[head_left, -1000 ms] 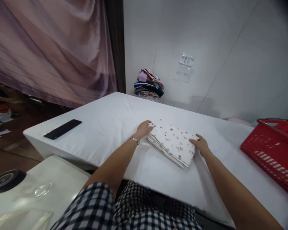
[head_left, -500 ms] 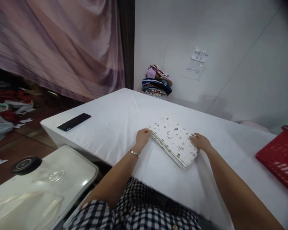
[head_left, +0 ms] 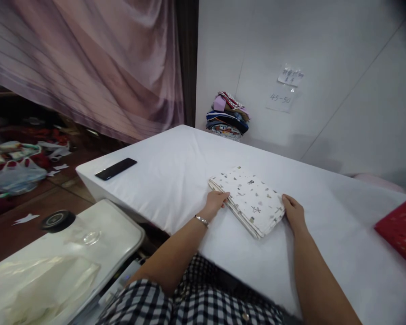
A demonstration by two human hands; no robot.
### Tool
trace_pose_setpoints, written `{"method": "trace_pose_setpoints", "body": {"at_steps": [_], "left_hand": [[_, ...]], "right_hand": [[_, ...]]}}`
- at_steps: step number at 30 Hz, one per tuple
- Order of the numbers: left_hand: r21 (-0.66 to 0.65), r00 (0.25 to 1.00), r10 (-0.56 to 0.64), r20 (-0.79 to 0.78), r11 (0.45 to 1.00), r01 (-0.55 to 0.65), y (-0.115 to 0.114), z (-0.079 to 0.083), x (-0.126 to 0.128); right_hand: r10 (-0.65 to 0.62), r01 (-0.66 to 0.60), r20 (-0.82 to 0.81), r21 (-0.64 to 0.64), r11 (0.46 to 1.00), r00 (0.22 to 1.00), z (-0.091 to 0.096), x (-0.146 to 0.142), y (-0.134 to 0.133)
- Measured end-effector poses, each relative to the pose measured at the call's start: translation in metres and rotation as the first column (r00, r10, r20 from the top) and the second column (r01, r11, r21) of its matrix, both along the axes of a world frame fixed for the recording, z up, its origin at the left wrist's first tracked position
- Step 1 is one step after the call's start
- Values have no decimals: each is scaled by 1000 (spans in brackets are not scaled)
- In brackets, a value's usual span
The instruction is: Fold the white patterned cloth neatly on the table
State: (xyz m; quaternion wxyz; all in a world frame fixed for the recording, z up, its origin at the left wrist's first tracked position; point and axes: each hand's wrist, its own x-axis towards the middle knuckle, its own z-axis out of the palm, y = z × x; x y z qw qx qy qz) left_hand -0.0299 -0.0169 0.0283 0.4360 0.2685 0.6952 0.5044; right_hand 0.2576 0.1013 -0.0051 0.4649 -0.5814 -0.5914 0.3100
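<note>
Near the front edge of the white-draped bench (head_left: 162, 180), the left hand (head_left: 217, 201) has its grip on one layered side of a folded white printed cloth (head_left: 250, 198); the right hand (head_left: 295, 213) touches another, grip unclear, probably keeping layers aligned.

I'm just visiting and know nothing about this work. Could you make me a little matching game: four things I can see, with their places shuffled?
Things
1. Folded printed cloth
2. Black flat slab
3. Red basket
4. Stack of folded fabrics

Places
A. Beyond the far edge of the white-covered table
B. At the picture's right edge, partly cut off
C. Between the left hand and the right hand
D. Near the table's left end

Right pairs: 1-C, 2-D, 3-B, 4-A
</note>
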Motion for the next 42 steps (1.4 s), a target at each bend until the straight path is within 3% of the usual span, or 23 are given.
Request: {"method": "trace_pose_setpoints", "body": {"at_steps": [7, 20, 26, 30, 35, 42], "left_hand": [[-34, 998, 42, -47, 998, -43, -7, 2, 0], [-51, 989, 131, -73, 990, -135, -4, -1, -5], [-120, 994, 97, -44, 988, -101, -1, 9, -1], [-140, 996, 87, -1, 986, -86, 0, 7, -4], [-114, 995, 83, 51, 990, -77, -3, 1, -10], [-74, 992, 106, 64, 992, -101, 1, 7, -8]], "right_hand": [[59, -58, 129, -15, 998, 990, -1, 4, 7], [62, -59, 69, -53, 997, 996, -4, 5, 14], [64, -60, 78, -43, 997, 995, -2, 3, 12], [61, -58, 80, -36, 998, 995, -3, 3, 12], [53, -50, 95, -35, 998, 994, -4, 4, 13], [45, -44, 79, -21, 999, 996, -6, 5, 13]]}}
